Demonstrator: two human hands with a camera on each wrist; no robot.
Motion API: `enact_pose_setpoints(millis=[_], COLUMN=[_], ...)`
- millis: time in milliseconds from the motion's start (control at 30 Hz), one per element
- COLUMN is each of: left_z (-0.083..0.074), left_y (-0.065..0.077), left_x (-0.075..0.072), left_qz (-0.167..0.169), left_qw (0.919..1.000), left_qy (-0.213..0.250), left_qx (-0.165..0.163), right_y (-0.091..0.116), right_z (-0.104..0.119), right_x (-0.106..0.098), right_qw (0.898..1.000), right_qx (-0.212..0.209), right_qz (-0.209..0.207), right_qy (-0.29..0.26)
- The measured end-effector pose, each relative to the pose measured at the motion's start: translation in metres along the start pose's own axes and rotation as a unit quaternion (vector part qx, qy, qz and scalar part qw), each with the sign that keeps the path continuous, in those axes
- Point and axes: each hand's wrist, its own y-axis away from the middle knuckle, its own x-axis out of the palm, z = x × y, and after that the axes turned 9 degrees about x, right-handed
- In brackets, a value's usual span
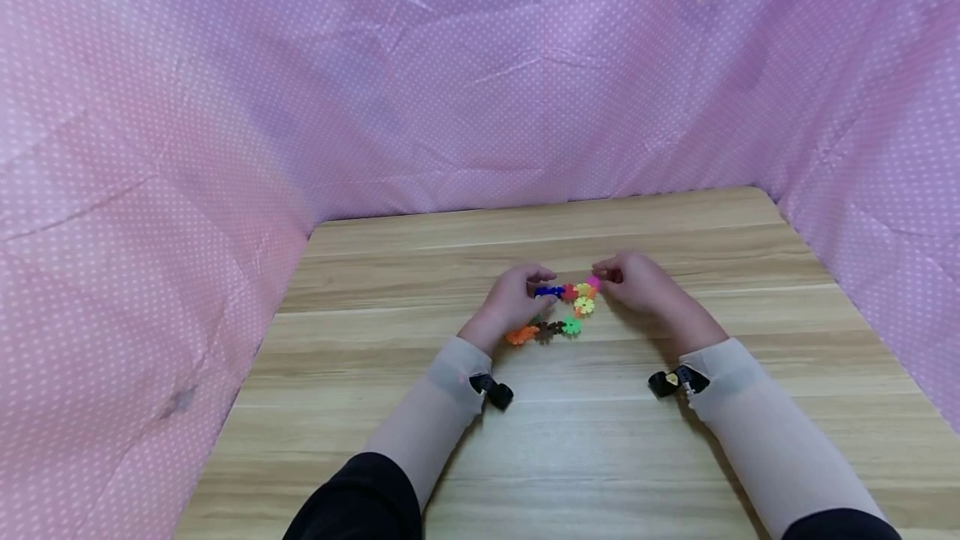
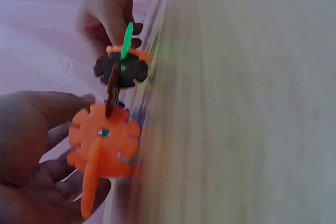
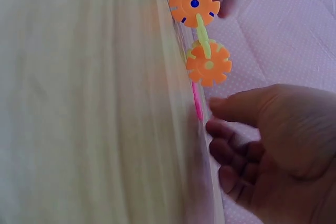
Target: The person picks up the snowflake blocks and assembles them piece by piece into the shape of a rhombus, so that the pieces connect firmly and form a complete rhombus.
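A chain of notched plastic interlocking discs (image 1: 584,306) curves between the two hands, joined edge to edge in blue, red, yellow, orange, green, brown and pink. My left hand (image 1: 513,298) grips its blue end (image 1: 550,292) between thumb and fingers. Near that hand are an orange disc (image 2: 104,140) and a dark brown disc (image 2: 122,70). At the far right of the chain, my right hand (image 1: 636,280) is beside the pink disc (image 3: 197,100). In the right wrist view, its thumb and bent fingers are just off the pink edge, with nothing seen between them.
The discs and hands are over a wood-grain table (image 1: 570,440). Pink dotted cloth (image 1: 480,73) hangs behind the table and along both sides. A black wrist camera (image 1: 492,391) is strapped to the left wrist, another (image 1: 677,381) to the right.
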Motion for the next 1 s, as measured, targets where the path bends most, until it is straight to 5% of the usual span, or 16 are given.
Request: enact_pose_setpoints(millis=[200,500,767,1000], left_z=[-0.0048,-0.0049,-0.0049,-0.0068], left_y=[0.0003,0.0016,0.0005,0.0005], left_x=[0.0052,-0.0016,0.0039,0.0044], left_qz=[0.038,0.088,0.075,0.066], left_qw=[0.9974,0.9942,0.9938,0.9915], left_qy=[-0.062,-0.06,-0.078,-0.113], left_qx=[0.007,0.018,0.025,-0.004], right_y=[-0.0029,-0.0014,-0.0038,-0.0045], right_z=[-0.002,-0.0019,-0.0037,-0.0035], right_x=[0.0022,0.0008,0.0015,0.0013], right_qw=[1.0,0.994,0.98,0.979], right_qx=[-0.007,0.035,0.064,0.063], right_qz=[0.003,0.022,0.08,0.099], right_qy=[0.024,-0.105,-0.168,-0.168])
